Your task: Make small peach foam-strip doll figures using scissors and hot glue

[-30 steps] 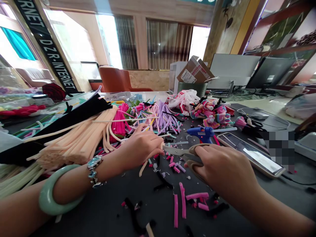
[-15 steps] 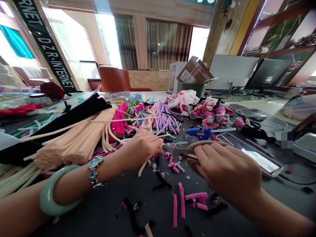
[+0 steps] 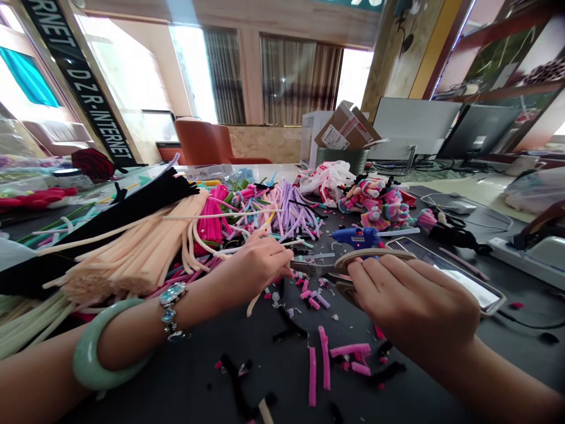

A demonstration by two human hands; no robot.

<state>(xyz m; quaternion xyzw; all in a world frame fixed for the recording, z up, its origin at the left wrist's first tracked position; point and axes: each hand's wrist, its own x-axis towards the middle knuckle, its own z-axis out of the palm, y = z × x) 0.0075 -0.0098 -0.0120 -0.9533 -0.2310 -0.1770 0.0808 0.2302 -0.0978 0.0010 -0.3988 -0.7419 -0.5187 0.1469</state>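
My left hand (image 3: 262, 260) is closed in a pinch on a peach pipe cleaner (image 3: 252, 307), whose loose end hangs below the fingers. My right hand (image 3: 415, 294) grips a pair of scissors (image 3: 353, 257) by its beige handles. The scissor blades point left and their tips meet the left fingertips, where the pipe cleaner's short end barely shows. Under the hands, cut pink pipe cleaner pieces (image 3: 325, 358) and black scraps (image 3: 289, 324) lie scattered on the dark table (image 3: 185, 383).
A thick bundle of peach pipe cleaners (image 3: 132, 253) lies at the left, with purple ones (image 3: 293, 212) behind. Beyond the scissors are a blue glue gun (image 3: 355, 237), a phone (image 3: 468, 282) and finished-looking fuzzy figures (image 3: 375, 203). A power strip (image 3: 525, 262) stands at the right.
The scissor blades have come closer together, and my right hand has shifted slightly right. My left hand stays almost in place with the pipe cleaner.
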